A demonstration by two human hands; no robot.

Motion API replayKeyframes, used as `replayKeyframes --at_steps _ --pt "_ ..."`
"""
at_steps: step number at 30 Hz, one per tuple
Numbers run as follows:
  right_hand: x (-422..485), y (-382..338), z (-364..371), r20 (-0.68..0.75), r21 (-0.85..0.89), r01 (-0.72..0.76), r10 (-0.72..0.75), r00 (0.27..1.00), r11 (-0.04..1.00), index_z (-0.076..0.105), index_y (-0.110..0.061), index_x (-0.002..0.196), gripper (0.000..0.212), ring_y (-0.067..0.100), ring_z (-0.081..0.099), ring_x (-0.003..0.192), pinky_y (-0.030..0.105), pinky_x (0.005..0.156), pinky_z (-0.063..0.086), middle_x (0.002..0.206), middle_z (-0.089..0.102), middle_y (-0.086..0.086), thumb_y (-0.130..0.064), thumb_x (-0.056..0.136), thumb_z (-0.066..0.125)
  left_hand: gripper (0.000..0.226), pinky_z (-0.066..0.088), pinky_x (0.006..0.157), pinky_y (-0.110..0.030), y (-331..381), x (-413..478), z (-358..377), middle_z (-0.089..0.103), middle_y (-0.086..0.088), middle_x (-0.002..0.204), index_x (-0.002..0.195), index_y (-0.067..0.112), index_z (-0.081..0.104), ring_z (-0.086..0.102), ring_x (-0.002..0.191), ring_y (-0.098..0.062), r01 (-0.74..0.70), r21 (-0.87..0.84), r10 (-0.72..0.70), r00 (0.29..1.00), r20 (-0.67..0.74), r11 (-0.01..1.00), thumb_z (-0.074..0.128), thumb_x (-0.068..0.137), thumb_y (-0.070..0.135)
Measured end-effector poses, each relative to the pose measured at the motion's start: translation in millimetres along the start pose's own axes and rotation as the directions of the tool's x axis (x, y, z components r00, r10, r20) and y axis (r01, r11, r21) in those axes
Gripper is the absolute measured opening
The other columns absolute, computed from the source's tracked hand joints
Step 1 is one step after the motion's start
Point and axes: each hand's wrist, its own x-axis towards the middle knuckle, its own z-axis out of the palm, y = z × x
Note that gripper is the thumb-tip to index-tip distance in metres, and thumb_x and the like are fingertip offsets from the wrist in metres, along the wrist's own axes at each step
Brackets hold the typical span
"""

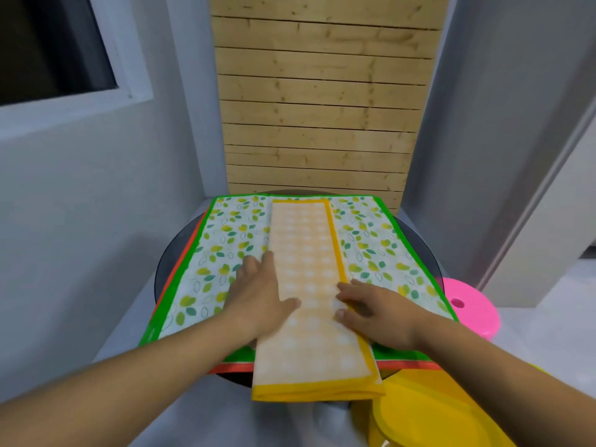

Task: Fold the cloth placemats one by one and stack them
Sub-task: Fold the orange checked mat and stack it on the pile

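On the round dark table, our yellow placemat, folded into a long strip, lies across the green leafy placemat, with its near end hanging past the table's edge. We judge a careless pull could drag it off or let the layers slip apart. Our left hand presses flat on its left edge, fingers straight. Our right hand rests on the right edge, fingers lightly bent, gripping nothing that we can see.

On the table, folded placemat lies across 2 spread placemats — stool at right.
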Motion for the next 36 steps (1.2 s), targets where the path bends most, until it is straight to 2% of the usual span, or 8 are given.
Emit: replayKeyframes --at_steps 3,5,8,12,15,20,28,36 --pt "1.0 5.9 8.0 -0.020 -0.001 0.033 -0.033 0.999 0.999 0.040 -0.028 0.149 0.063 0.009 0.010 0.151 0.036 0.122 0.016 0.162 0.021 -0.013 -0.061 0.095 0.044 0.065 0.008 0.121 -0.040 -12.6 -16.7 3.1 0.001 -0.001 0.166 0.152 0.036 0.027 -0.001 0.153 -0.022 -0.334 0.194 0.309 0.940 0.146 0.923 0.044 0.096 0.065" --pt "1.2 5.9 9.6 -0.020 -0.015 0.044 -0.044 0.999 0.999 0.038 -0.027 0.151 0.065 0.011 0.005 0.152 0.037 0.123 0.011 0.163 0.018 -0.010 -0.062 0.096 0.041 0.064 -0.002 0.121 -0.033 -20.9 -24.4 6.4 -0.004 0.004 0.169 0.156 0.040 0.022 -0.009 0.154 -0.014 -0.447 0.157 0.387 0.870 0.307 0.881 0.036 0.099 0.064" --pt "-4.9 -0.3 11.0 -0.054 -0.054 0.091 -0.094 0.994 0.994 0.039 -0.026 0.150 0.065 0.014 0.003 0.152 0.035 0.123 0.007 0.164 0.018 -0.006 -0.061 0.096 0.042 0.067 -0.013 0.118 -0.025 -28.6 -27.7 7.9 -0.013 0.006 0.168 0.160 0.039 0.009 -0.018 0.152 -0.008 -0.536 0.195 0.448 0.818 0.361 0.821 0.027 0.100 0.065" --pt "-29.9 -17.5 15.7 -0.175 0.089 0.235 -0.217 0.960 0.968 0.063 -0.029 0.122 0.042 0.006 0.036 0.138 0.020 0.113 0.026 0.142 0.052 -0.009 -0.056 0.090 0.060 0.069 -0.018 0.118 -0.025 -35.7 -28.1 13.1 -0.022 0.007 0.166 0.159 0.041 -0.001 -0.026 0.150 -0.007 -0.545 0.231 0.441 0.813 0.380 0.806 0.021 0.100 0.067" --pt "-44.8 -21.6 23.7 -0.178 0.076 0.361 -0.344 0.922 0.930 0.068 -0.027 0.099 0.035 0.004 0.054 0.112 0.025 0.100 0.040 0.118 0.064 -0.011 -0.057 0.082 0.067 0.068 -0.019 0.118 -0.027 -38.1 -29.9 18.0 -0.027 0.009 0.164 0.158 0.042 -0.007 -0.030 0.148 -0.006 -0.535 0.227 0.428 0.815 0.390 0.814 0.019 0.100 0.067" --pt "-58.1 -13.5 36.2 -0.138 0.013 0.430 -0.424 0.895 0.903 0.065 -0.026 0.095 0.038 0.006 0.050 0.119 0.020 0.102 0.037 0.124 0.061 -0.006 -0.060 0.079 0.071 0.069 -0.018 0.119 -0.028 -37.4 -28.1 17.4 -0.027 0.009 0.164 0.158 0.042 -0.008 -0.029 0.148 -0.006 -0.529 0.221 0.412 0.812 0.414 0.819 0.017 0.099 0.067" --pt "-64.6 -16.8 49.6 -0.189 0.026 0.389 -0.378 0.906 0.921 0.061 -0.025 0.091 0.043 0.006 0.047 0.119 0.020 0.100 0.037 0.125 0.057 -0.007 -0.058 0.069 0.079 0.070 -0.016 0.120 -0.029 -37.8 -28.6 16.9 -0.021 0.007 0.166 0.159 0.039 -0.003 -0.024 0.150 -0.008 -0.522 0.206 0.408 0.813 0.416 0.828 0.021 0.100 0.067" --pt "-64.5 -26.4 58.3 -0.239 -0.134 0.373 -0.395 0.887 0.918 0.056 -0.025 0.086 0.042 0.016 0.053 0.107 0.032 0.089 0.045 0.114 0.058 -0.005 -0.055 0.068 0.079 0.069 -0.014 0.122 -0.030 -37.1 -29.0 15.6 -0.018 0.007 0.167 0.159 0.040 -0.001 -0.023 0.151 -0.007 -0.516 0.189 0.408 0.813 0.415 0.836 0.024 0.100 0.066"
